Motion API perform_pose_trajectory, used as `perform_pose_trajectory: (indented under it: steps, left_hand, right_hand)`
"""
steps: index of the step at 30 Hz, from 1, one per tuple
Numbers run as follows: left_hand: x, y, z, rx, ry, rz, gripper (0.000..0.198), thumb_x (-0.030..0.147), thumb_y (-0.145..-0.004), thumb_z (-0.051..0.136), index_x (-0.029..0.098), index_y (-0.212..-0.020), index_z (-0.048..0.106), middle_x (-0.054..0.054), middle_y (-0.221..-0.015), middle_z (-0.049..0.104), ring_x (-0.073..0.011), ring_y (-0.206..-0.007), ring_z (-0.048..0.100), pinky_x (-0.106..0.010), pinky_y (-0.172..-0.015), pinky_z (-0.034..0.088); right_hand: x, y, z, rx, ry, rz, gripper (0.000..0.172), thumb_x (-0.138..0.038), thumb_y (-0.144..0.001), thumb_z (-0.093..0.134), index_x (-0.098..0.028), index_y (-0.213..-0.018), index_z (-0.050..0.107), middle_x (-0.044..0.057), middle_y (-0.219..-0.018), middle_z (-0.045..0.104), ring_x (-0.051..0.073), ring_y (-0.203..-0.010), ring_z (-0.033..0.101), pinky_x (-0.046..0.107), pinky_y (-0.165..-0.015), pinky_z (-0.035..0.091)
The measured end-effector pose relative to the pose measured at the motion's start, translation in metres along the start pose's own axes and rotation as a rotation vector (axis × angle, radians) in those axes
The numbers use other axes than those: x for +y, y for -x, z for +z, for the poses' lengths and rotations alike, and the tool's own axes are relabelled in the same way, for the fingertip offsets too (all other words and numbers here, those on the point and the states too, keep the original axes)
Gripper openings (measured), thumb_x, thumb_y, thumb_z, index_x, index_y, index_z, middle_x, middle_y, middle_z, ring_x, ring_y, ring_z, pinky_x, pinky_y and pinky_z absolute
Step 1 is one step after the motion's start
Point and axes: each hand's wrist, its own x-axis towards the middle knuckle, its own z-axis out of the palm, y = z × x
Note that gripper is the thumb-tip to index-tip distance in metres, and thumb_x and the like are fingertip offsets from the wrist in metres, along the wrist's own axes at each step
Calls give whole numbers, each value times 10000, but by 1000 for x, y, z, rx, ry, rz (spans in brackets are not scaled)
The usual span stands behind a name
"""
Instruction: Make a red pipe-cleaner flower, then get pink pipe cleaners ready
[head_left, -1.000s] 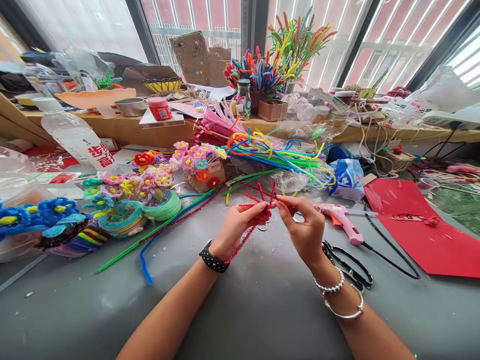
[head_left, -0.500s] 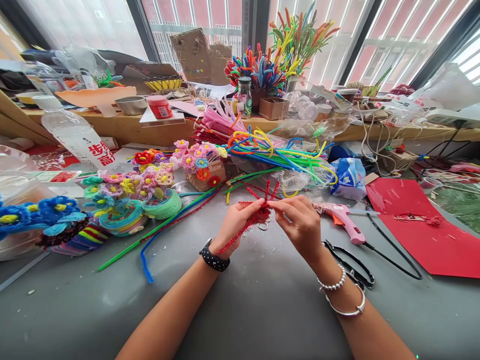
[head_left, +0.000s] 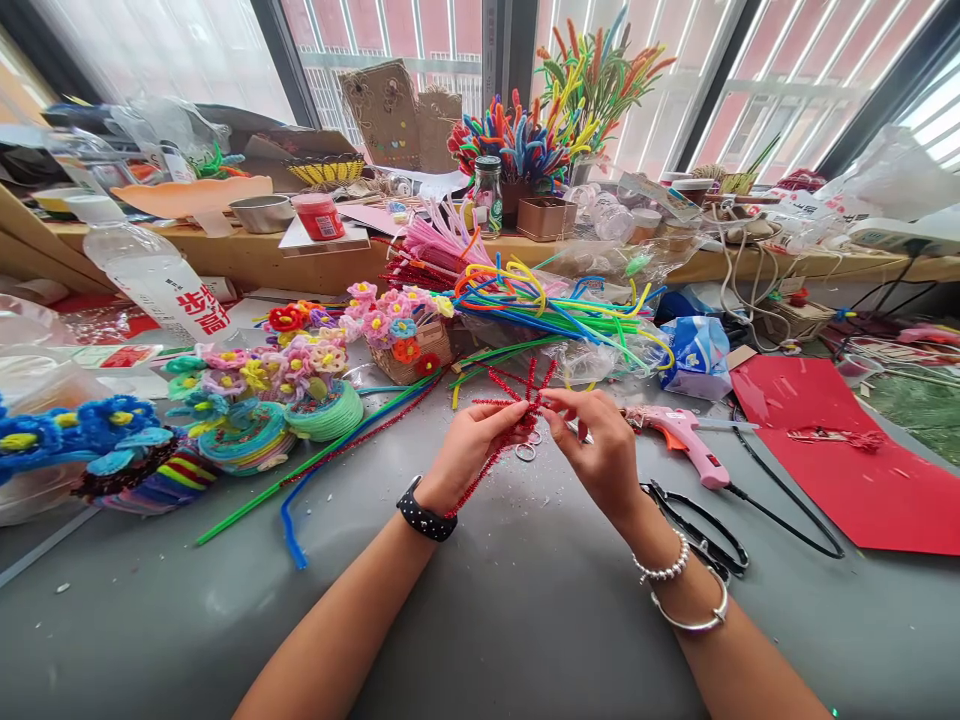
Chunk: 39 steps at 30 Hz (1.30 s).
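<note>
Red tinsel pipe cleaners are joined at a centre, with several stems fanning up and out and one hanging down along my left wrist. My left hand is closed, pinching them near the centre between thumb and fingers. Thumb and forefinger of my right hand are pinched at the right side of the same bundle, on a red stem. Just below the bundle, metal rings lie on the grey table. Right of my right hand rests a pink glue gun.
Loose pipe cleaners are heaped ahead. Pipe-cleaner flower pots and a plastic bottle stand left. Black-handled pliers or scissors lie by my right wrist, a red sheet farther right. A cluttered shelf runs behind.
My right hand has shifted slightly left and the red bundle has turned a little in my fingers. The hanging stem now lies closer to my left wrist.
</note>
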Motion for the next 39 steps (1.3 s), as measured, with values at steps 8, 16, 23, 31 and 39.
perform_pose_trajectory:
  steps: [8,16,23,31,39]
  left_hand:
    - [0,0,0,-1,-6,1,225,311,-612,658,115,-722,650,-38,-712,647,-84,-612,551,-226,-643,433]
    - [-5,-2,-1,32,-131,111,224,328,-608,652,122,-695,634,-17,-639,627,-80,-564,522,-207,-568,404]
    - [-2,-2,0,47,-92,86,237,318,-594,666,113,-709,634,-27,-670,624,-78,-579,527,-202,-577,409]
    - [4,2,0,21,11,-55,203,291,-608,665,112,-701,640,-21,-653,614,-69,-559,524,-203,-586,436]
    - [0,0,0,28,-76,31,236,327,-596,663,106,-677,635,-40,-648,621,-90,-565,528,-224,-577,440]
  right_hand:
    - [2,-5,1,-122,-360,355,192,-333,-754,514,-169,-658,542,21,-742,520,114,-678,479,209,-523,387]
    - [2,-2,7,-186,-708,753,238,-387,-686,563,-153,-650,538,-40,-567,425,68,-502,334,215,-493,301]
    - [5,-3,5,-160,-591,597,262,-366,-778,449,-159,-664,562,-7,-623,469,89,-537,399,238,-524,348]
    - [6,-3,-3,2,69,-116,154,-176,-775,483,-208,-902,564,61,-869,508,164,-813,497,299,-687,435]
    - [15,3,-1,23,211,-284,200,-142,-774,495,-258,-921,564,41,-837,504,140,-708,475,266,-613,432]
